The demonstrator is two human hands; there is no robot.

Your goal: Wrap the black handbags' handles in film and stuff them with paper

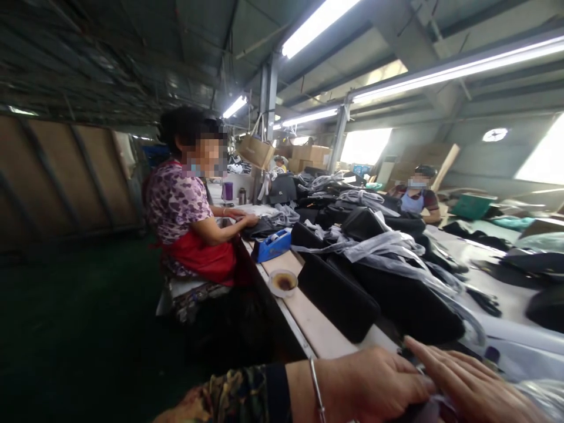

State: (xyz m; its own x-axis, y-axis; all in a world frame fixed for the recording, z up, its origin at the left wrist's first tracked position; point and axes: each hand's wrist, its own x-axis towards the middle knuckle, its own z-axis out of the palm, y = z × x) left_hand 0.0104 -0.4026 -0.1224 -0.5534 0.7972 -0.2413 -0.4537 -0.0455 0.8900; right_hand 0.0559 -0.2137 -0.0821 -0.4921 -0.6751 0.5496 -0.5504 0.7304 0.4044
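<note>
My left hand (pixel 374 379), coming out of a camouflage sleeve with a bracelet at the wrist, is at the bottom edge. Its fingers are bent inward around a dark thing, mostly hidden, that I cannot make out. Close against it, my right hand (pixel 476 382) lies with long, stretched fingers over the same spot. Just beyond both hands are large black bags (pixel 405 294), with translucent wrapping strips (pixel 388 247) over them. Another black bag (pixel 337 294) lies flat near the table edge.
A blue tape dispenser (pixel 272 245) and a small round dish (pixel 283 283) with brown residue stand along the table edge (pixel 304 341). A co-worker (pixel 185 205) in a red apron sits at the left, hands on black material. Another person (pixel 416 197) is across the table.
</note>
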